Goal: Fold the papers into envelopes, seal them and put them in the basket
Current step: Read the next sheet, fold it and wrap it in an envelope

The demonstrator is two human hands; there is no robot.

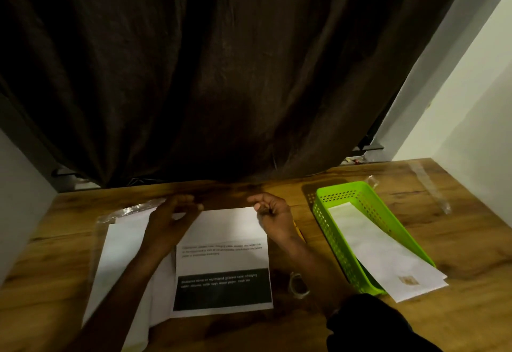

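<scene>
Paper (221, 229) lies flat mid-table, not folded yet. Your right hand (273, 213) pinches its far corner; left hand (169, 221) curls at the far edge, grip too blurry to tell. One envelope (388, 249) sits in the basket (327, 229) on the right, and a stack (122, 254) waits on the left.

Both forearms reached forward, side by side and well apart. The left grip (169, 220), blurred, had its fingers curved at the far left corner of the paper (221, 229); whether it held the sheet was unclear. The right grip (273, 213) curled thumb and fingers at the far right corner, pinching it.
</scene>
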